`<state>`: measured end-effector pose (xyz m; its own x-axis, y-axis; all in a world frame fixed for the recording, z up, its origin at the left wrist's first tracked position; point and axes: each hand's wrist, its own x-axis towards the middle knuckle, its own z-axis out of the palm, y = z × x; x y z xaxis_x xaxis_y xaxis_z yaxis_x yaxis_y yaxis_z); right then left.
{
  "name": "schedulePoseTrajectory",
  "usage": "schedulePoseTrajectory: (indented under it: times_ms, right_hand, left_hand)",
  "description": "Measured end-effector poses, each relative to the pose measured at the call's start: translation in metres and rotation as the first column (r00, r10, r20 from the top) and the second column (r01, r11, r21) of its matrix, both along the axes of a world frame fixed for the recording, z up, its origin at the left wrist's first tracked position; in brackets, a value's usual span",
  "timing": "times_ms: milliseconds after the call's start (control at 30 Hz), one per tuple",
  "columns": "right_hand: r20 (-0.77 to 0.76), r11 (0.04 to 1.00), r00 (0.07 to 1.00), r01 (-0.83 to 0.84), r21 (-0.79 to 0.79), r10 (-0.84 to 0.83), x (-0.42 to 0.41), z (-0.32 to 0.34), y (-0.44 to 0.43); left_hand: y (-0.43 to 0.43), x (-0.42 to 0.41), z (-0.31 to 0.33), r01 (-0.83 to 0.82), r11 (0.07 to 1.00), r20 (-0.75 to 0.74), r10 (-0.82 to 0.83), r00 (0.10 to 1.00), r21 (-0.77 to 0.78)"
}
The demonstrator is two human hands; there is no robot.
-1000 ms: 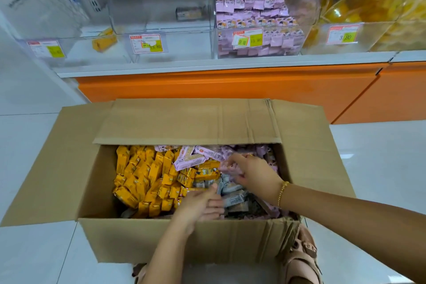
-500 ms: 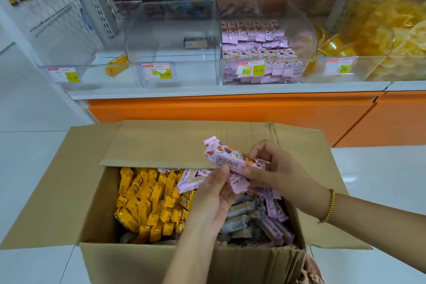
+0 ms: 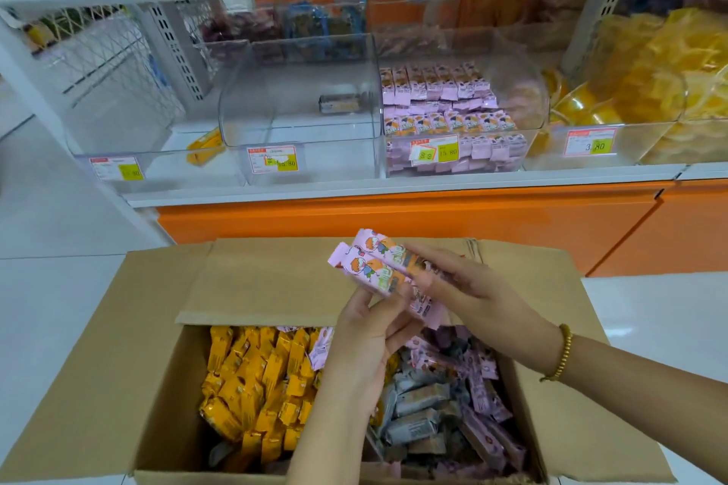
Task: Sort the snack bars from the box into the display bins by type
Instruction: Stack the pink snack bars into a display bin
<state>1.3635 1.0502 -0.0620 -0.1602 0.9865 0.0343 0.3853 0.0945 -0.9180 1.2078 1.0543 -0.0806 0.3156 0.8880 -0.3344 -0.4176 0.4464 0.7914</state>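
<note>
Above the open cardboard box (image 3: 157, 346), both my hands hold a small bunch of pink snack bars (image 3: 370, 268). My left hand (image 3: 370, 331) grips them from below and my right hand (image 3: 468, 291) pinches them from the right. Inside the box lie yellow bars (image 3: 256, 386) on the left, with grey bars (image 3: 417, 406) and more pink bars (image 3: 484, 402) on the right. On the shelf, one clear bin (image 3: 465, 118) holds rows of pink bars, the middle bin (image 3: 307, 106) holds one grey bar (image 3: 339, 103), and the left bin (image 3: 157, 154) holds one yellow bar (image 3: 205, 148).
Price labels (image 3: 275, 161) hang on the bin fronts. A bin of yellow-orange packets (image 3: 650, 91) stands at the right. Below the shelf runs an orange base panel (image 3: 394, 217). White floor tiles (image 3: 59, 287) surround the box. More clear bins sit on the shelf above.
My hands came up out of the box with pink bars and now hold them higher, over the far flap. The view has tilted up toward the shelf.
</note>
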Motion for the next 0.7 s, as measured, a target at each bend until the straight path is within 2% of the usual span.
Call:
schedulePoseTrajectory:
  times_ms: [100, 167, 233, 300, 367, 400, 433, 467, 533, 567, 633, 700]
  right_hand:
    - [0.279, 0.990, 0.958, -0.093, 0.104, 0.061, 0.009, 0.009, 0.016]
    - [0.398, 0.969, 0.915, -0.034, 0.243, -0.067, 0.012, 0.017, 0.026]
    - [0.381, 0.923, 0.897, 0.073, 0.377, -0.227, 0.016, 0.024, 0.038]
    - [0.332, 0.887, 0.880, 0.181, 0.424, -0.338, 0.024, 0.034, 0.054]
    - [0.273, 0.837, 0.867, 0.248, 0.489, -0.416, 0.039, 0.044, 0.079]
    - [0.242, 0.812, 0.861, 0.279, 0.513, -0.448, 0.048, 0.049, 0.094]
    - [0.221, 0.792, 0.846, 0.319, 0.520, -0.486, 0.057, 0.054, 0.111]
    - [0.214, 0.782, 0.825, 0.364, 0.506, -0.523, 0.065, 0.057, 0.128]
    - [0.264, 0.799, 0.783, 0.434, 0.416, -0.563, 0.077, 0.060, 0.165]
    - [0.322, 0.813, 0.758, 0.452, 0.366, -0.567, 0.080, 0.061, 0.182]
    - [0.453, 0.836, 0.703, 0.468, 0.286, -0.549, 0.082, 0.063, 0.215]
    - [0.517, 0.870, 0.709, 0.460, 0.177, -0.480, 0.074, 0.065, 0.240]
  left_hand:
    - [0.018, 0.005, 0.011, -0.022, 0.997, -0.094, 0.029, 0.995, 0.073]
    - [0.032, 0.013, 0.022, -0.003, 0.991, -0.108, 0.017, 0.994, 0.132]
    - [0.049, 0.028, 0.038, 0.031, 0.984, -0.085, -0.016, 0.996, 0.177]
    - [0.071, 0.044, 0.056, 0.052, 0.978, -0.092, -0.034, 0.995, 0.200]
    - [0.100, 0.056, 0.070, 0.043, 0.963, -0.123, -0.010, 0.992, 0.267]
    - [0.116, 0.058, 0.074, 0.027, 0.938, -0.197, 0.044, 0.979, 0.345]
    - [0.132, 0.059, 0.076, 0.025, 0.893, -0.329, 0.139, 0.934, 0.449]
    - [0.148, 0.058, 0.075, 0.050, 0.835, -0.478, 0.264, 0.838, 0.548]
    - [0.174, 0.052, 0.071, 0.106, 0.750, -0.654, 0.487, 0.579, 0.653]
    - [0.184, 0.048, 0.067, 0.138, 0.738, -0.690, 0.525, 0.498, 0.661]
    - [0.199, 0.042, 0.062, 0.240, 0.747, -0.765, 0.509, 0.395, 0.620]
    - [0.205, 0.040, 0.058, 0.331, 0.746, -0.809, 0.470, 0.353, 0.578]
